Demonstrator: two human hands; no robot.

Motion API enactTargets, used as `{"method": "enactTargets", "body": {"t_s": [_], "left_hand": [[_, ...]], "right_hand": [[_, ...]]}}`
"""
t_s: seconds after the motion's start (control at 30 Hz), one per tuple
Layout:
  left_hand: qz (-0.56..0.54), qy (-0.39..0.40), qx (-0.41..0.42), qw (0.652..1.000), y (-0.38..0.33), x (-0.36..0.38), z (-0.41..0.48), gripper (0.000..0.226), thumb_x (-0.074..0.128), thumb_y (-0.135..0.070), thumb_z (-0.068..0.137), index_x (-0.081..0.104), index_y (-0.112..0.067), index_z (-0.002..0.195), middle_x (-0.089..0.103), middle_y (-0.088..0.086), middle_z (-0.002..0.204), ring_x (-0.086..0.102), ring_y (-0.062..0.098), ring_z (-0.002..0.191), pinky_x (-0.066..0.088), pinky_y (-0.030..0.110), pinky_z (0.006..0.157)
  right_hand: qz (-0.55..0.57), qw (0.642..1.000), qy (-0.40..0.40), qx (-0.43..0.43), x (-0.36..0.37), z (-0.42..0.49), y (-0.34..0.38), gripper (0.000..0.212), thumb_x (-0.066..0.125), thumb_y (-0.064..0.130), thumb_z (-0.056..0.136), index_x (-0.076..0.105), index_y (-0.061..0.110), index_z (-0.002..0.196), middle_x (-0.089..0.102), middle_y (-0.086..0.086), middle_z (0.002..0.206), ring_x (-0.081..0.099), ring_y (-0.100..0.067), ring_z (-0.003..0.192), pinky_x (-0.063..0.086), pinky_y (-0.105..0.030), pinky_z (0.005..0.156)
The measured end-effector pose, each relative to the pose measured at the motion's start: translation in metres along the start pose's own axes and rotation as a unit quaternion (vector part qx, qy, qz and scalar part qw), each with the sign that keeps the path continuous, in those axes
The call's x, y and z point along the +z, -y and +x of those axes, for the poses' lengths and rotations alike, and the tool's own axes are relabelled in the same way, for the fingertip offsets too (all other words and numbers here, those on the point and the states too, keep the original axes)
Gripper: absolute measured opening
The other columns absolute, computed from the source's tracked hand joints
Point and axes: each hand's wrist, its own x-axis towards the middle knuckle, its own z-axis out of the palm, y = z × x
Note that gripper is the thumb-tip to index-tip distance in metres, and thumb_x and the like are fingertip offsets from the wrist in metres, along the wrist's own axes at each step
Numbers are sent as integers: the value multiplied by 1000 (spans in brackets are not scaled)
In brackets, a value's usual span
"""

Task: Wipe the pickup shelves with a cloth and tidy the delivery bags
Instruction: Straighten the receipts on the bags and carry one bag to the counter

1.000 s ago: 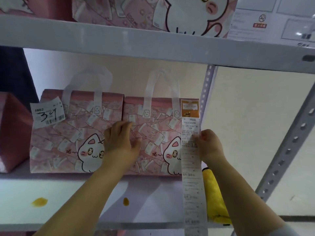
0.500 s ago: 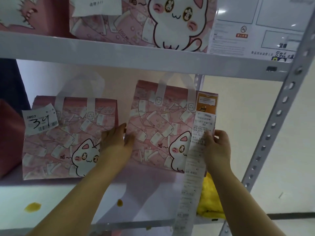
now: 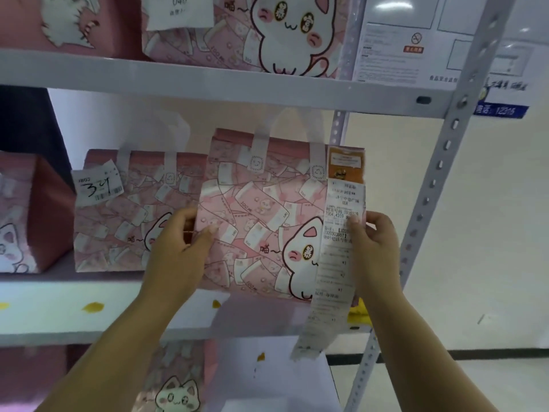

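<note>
I hold a pink cat-print delivery bag (image 3: 261, 215) lifted above the middle shelf (image 3: 59, 295), out in front of its neighbour. My left hand (image 3: 181, 245) grips its left edge, thumb on the front. My right hand (image 3: 374, 248) grips its right edge, thumb pressing on the long white receipt (image 3: 335, 263) that hangs from the bag's top corner. A second pink bag (image 3: 118, 215) with a "34" label stands on the shelf behind my left hand. A yellow cloth (image 3: 361, 315) lies on the shelf's right end, mostly hidden by the held bag and my right arm.
Yellow stains (image 3: 92, 306) mark the white middle shelf. More pink bags stand on the top shelf (image 3: 237, 87), at the far left (image 3: 26, 221) and on the lower shelf (image 3: 178, 391). A perforated grey upright (image 3: 439, 185) bounds the right side; a wall with posted notices (image 3: 392, 46) lies beyond.
Both hands have lifted the right bag off the shelf and brought it up and toward me. The receipt now swings loose below it. The view has tilted upward.
</note>
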Motion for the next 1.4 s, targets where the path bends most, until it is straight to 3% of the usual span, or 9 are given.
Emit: {"method": "enactTargets", "body": {"t_s": [0.1, 0.27, 0.5, 0.67, 0.77, 0.87, 1.13, 1.23, 1.4], "left_hand": [[-10, 8, 3, 1000, -7, -19, -22, 14, 59, -32, 88, 55, -45, 89, 65, -30, 85, 62, -7, 72, 47, 25, 61], [-31, 36, 14, 999, -19, -54, -62, 16, 59, -31, 88, 55, -47, 87, 64, -30, 87, 62, -6, 73, 48, 27, 64], [-47, 75, 12, 996, -29, -81, -122, 11, 62, -33, 85, 56, -40, 92, 67, -17, 88, 64, 5, 79, 49, 30, 67], [-79, 129, 32, 988, -52, -64, -148, 9, 62, -34, 85, 57, -39, 89, 67, -21, 85, 63, -2, 73, 46, 23, 61], [-107, 165, 42, 980, -71, -38, -161, 10, 63, -31, 84, 57, -38, 86, 66, -25, 85, 63, -5, 73, 43, 9, 53], [-152, 215, 46, 963, -91, 0, -176, 12, 63, -28, 85, 58, -39, 84, 67, -26, 85, 63, -4, 74, 45, 8, 47], [-225, 341, 48, 912, -150, 135, -231, 15, 66, -25, 83, 60, -38, 89, 69, -8, 91, 67, 17, 84, 58, 41, 68], [-238, 376, 63, 893, -179, 193, -262, 14, 65, -30, 83, 58, -41, 90, 68, -10, 92, 66, 15, 84, 58, 36, 62], [-256, 403, 63, 877, -234, 292, -311, 16, 68, -31, 80, 58, -40, 90, 67, -10, 92, 66, 9, 81, 53, 19, 50]], "right_hand": [[-13, 1000, -1, -10, -9, -33, 13, 7, 51, 28, 95, 49, 24, 90, 69, 4, 80, 67, -4, 59, 46, -14, 44], [-35, 999, -21, -15, -25, -91, 34, 6, 51, 29, 95, 50, 23, 93, 70, 0, 88, 70, -15, 72, 56, -31, 59], [-36, 997, -59, -43, -63, -171, 62, 5, 53, 26, 94, 50, 24, 91, 71, 0, 87, 70, -12, 69, 56, -25, 55], [-35, 991, -112, -66, -112, -205, 82, 7, 53, 26, 94, 49, 25, 88, 72, 2, 83, 71, -15, 68, 56, -25, 54], [-53, 986, -145, -61, -150, -217, 89, 7, 53, 27, 94, 49, 27, 88, 72, 7, 84, 71, -15, 68, 56, -25, 54], [-56, 981, -181, -48, -196, -224, 94, 4, 55, 25, 92, 52, 26, 90, 72, 5, 85, 71, -17, 70, 56, -25, 54], [-136, 958, -251, -26, -346, -239, 109, 6, 59, 18, 90, 61, 18, 96, 71, 0, 91, 71, -18, 77, 58, -30, 59], [-171, 949, -263, -18, -411, -243, 115, 13, 61, 19, 89, 60, 15, 101, 70, -5, 95, 71, -21, 80, 59, -35, 61], [-213, 934, -285, -14, -519, -236, 126, 16, 65, 19, 86, 62, 19, 101, 71, -3, 88, 72, -14, 74, 57, -27, 55]]}}
